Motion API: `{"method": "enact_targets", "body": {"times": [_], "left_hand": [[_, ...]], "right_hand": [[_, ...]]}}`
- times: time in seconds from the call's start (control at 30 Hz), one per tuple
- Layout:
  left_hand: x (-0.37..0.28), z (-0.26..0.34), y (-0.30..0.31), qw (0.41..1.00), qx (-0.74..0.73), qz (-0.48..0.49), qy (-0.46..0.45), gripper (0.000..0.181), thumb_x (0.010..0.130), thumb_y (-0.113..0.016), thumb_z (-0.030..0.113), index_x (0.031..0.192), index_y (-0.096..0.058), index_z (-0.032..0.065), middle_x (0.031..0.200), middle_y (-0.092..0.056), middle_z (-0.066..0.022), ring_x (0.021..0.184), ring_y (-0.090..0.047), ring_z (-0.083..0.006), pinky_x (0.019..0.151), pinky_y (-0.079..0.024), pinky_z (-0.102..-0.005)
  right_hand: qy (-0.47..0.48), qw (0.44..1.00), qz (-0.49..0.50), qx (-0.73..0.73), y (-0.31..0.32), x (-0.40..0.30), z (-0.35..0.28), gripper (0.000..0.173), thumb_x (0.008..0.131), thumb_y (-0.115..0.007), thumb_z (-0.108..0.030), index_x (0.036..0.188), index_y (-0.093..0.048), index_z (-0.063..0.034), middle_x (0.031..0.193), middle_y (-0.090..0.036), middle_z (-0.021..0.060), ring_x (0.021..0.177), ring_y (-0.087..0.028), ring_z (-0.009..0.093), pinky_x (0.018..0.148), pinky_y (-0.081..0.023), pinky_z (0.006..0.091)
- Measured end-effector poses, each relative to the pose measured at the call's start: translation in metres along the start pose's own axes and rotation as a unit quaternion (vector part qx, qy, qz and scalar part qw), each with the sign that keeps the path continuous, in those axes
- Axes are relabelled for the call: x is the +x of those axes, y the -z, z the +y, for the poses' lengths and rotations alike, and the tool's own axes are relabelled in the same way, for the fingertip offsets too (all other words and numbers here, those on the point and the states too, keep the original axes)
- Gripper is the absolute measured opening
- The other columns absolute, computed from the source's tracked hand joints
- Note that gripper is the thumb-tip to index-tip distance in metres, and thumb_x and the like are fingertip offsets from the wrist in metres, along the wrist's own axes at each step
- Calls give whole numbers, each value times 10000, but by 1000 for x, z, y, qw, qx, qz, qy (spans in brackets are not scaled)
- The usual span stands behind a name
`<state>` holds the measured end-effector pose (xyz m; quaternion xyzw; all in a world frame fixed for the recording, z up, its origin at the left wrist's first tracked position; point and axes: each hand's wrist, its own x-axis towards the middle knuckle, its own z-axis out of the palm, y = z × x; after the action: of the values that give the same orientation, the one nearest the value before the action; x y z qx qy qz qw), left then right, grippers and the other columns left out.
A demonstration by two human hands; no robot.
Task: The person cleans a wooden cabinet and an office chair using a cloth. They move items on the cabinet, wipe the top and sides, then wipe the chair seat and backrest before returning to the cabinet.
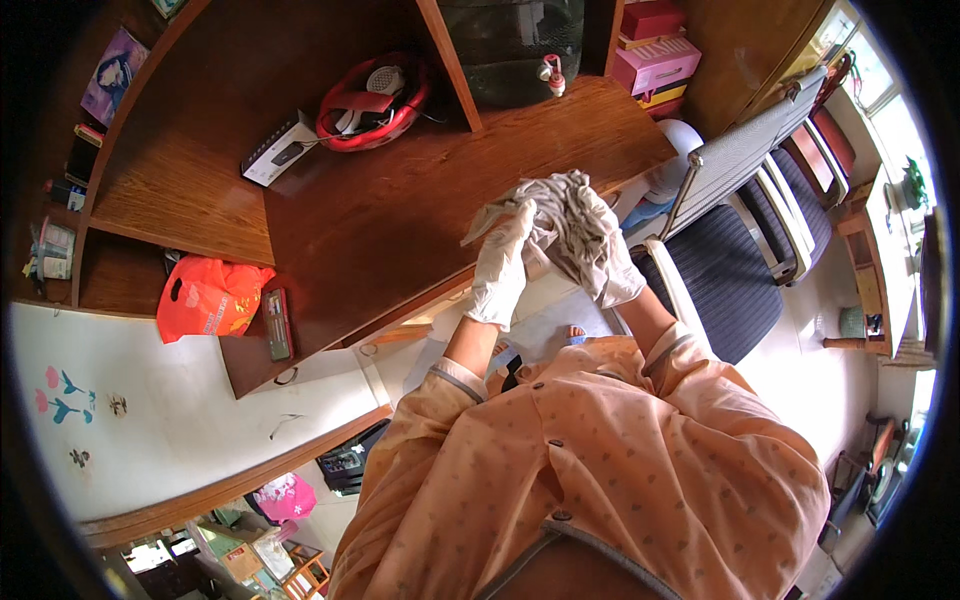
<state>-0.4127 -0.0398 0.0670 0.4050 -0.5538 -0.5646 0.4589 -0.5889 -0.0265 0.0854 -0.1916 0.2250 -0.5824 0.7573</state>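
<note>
Both of my hands wear white gloves and hold a crumpled grey cloth [574,225] in front of my body, near the front edge of a brown wooden desk [405,202]. My left hand [502,266] grips the cloth's left side, thumb and fingers against it. On the other side, my right hand [611,251] is closed on the bunched folds, its fingers partly hidden by the fabric. A red basket [375,139] with cords and small items stands at the back of the desk, beside a black-and-white box [279,150].
A large glass jar [510,52] with a tap stands at the back. A red plastic bag [210,300] and a pencil case [277,324] lie on the left. Pink and red boxes [656,67] are stacked at the back right. Office chairs [724,277] stand right of me.
</note>
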Motion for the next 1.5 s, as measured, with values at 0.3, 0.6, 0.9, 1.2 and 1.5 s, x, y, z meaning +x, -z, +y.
{"method": "enact_targets", "body": {"times": [0.3,0.6,0.9,1.2,1.5], "left_hand": [[-4,31,-16,958,-196,209,-5,224,954,-635,145,1068,-731,-23,1060,-737,-73,1013,-675,-140,953,-504,-262],[-12,59,-24,920,-236,313,-1,131,947,-715,121,1039,-745,33,966,-715,23,845,-624,-68,785,-479,-212],[-27,4,-9,923,-205,317,68,153,1002,-614,137,989,-656,-10,1083,-671,-138,848,-563,-144,730,-472,-257],[-63,31,-7,931,-257,258,-26,37,938,-637,21,959,-668,21,918,-686,-40,859,-660,-116,808,-532,-233],[-114,7,-2,938,-75,336,37,227,1012,-566,106,1139,-682,-43,1095,-716,-113,899,-661,-113,785,-546,-235]], "right_hand": [[-56,997,44,30,38,-2,-4,393,1063,-490,-244,1384,-530,-20,1350,-622,136,1205,-619,248,1065,-497,404],[-96,995,-30,15,-10,-8,-28,380,1051,-545,-272,1336,-559,-20,1258,-658,108,1116,-655,207,986,-541,362],[-35,994,-102,18,-22,-14,-39,244,985,-626,-107,1216,-625,-27,1126,-692,76,993,-681,182,930,-553,320],[-74,997,-30,13,-16,-9,-50,393,1023,-603,-289,1323,-568,-37,1259,-635,107,1131,-628,208,1011,-525,373],[-51,985,7,-163,6,-5,-44,312,1021,-604,-276,1253,-616,-68,1124,-689,54,962,-683,169,787,-597,315]]}}
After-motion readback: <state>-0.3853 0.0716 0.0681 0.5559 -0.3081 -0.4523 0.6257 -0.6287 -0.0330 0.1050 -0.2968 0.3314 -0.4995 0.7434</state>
